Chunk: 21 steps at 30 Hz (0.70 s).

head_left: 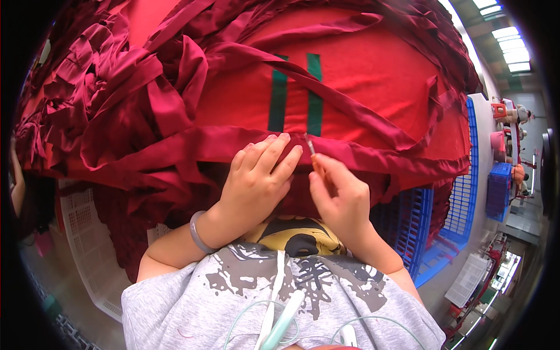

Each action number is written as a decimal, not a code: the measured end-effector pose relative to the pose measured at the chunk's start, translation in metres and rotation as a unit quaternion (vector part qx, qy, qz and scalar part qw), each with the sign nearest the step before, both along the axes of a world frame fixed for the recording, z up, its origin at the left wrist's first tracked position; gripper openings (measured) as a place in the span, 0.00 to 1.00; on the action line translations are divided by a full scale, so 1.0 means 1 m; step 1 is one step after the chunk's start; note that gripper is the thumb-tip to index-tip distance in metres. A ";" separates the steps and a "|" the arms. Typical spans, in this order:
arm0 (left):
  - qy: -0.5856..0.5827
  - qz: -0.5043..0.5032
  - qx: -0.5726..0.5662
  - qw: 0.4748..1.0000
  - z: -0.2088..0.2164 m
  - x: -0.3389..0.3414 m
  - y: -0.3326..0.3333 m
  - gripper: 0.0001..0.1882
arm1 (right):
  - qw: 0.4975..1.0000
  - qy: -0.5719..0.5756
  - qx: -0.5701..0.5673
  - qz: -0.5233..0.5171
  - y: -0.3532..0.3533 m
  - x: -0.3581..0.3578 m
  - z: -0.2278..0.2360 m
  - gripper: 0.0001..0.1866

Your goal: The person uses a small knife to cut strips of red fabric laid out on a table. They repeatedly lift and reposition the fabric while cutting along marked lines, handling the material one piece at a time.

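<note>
Red fabric (373, 70) spreads ahead as the right hand (344, 189) pinches an orange-handled tool (315, 161), apparently picking at the maroon satin strip (361, 156) beneath its tip. Loosely spread, the left hand (255, 178) rests on the strip just beside, grasping nothing visible; the next move seems to call for taut cloth. Two green bands (314, 96) lie beyond.
</note>
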State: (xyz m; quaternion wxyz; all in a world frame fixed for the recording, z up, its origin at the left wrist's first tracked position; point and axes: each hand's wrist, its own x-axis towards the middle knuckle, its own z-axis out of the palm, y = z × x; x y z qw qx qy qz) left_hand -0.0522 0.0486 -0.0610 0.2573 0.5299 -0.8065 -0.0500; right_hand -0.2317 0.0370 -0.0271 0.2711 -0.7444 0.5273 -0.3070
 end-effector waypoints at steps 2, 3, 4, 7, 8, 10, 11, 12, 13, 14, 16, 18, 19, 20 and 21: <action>-0.002 -0.001 -0.007 1.000 0.000 0.000 -0.001 0.28 | 0.995 0.075 -0.067 0.026 0.002 -0.001 -0.002 0.13; -0.003 -0.001 -0.008 1.000 -0.001 0.000 -0.001 0.28 | 0.991 0.103 -0.076 0.031 0.002 -0.001 -0.002 0.13; -0.004 -0.001 -0.010 1.000 -0.002 0.000 -0.001 0.27 | 0.987 0.132 -0.085 0.036 0.002 0.001 -0.003 0.14; -0.003 -0.007 -0.018 1.000 -0.003 0.000 -0.002 0.27 | 0.986 0.136 -0.097 0.020 -0.004 0.007 -0.004 0.14; -0.003 -0.010 -0.013 1.000 -0.002 0.001 -0.002 0.27 | 0.985 0.136 -0.101 0.013 -0.008 0.009 -0.006 0.14; 0.001 -0.015 -0.004 1.000 0.001 0.001 -0.002 0.27 | 0.988 0.045 -0.142 -0.035 -0.018 0.010 -0.014 0.13; 0.001 -0.016 -0.004 1.000 0.002 0.001 -0.002 0.27 | 0.994 0.009 -0.101 -0.046 -0.017 0.009 -0.010 0.13; 0.002 -0.014 -0.002 1.000 0.001 0.001 -0.002 0.27 | 0.996 -0.028 -0.059 -0.054 -0.015 0.008 -0.005 0.13; 0.002 -0.012 -0.001 1.000 0.001 0.002 -0.001 0.27 | 0.997 0.016 -0.070 -0.023 -0.014 0.006 -0.001 0.13; 0.003 -0.008 -0.001 1.000 0.000 0.002 -0.001 0.27 | 0.995 0.060 -0.082 0.008 -0.012 0.003 0.002 0.13; 0.009 -0.005 -0.005 1.000 -0.001 0.001 -0.001 0.27 | 0.989 0.117 -0.085 0.033 -0.004 0.001 0.005 0.12; 0.004 -0.006 -0.007 1.000 -0.001 0.002 -0.002 0.27 | 0.981 0.167 -0.084 0.044 0.001 -0.001 0.007 0.13; 0.002 -0.006 -0.007 1.000 -0.001 0.001 -0.002 0.27 | 0.980 0.167 -0.101 0.044 0.000 -0.001 0.003 0.14; 0.004 -0.005 -0.008 1.000 -0.002 0.001 -0.001 0.27 | 0.979 0.170 -0.102 0.043 -0.001 0.001 0.002 0.14; 0.003 -0.004 -0.010 1.000 -0.003 0.000 -0.001 0.27 | 0.979 0.170 -0.103 0.043 -0.003 0.003 0.001 0.14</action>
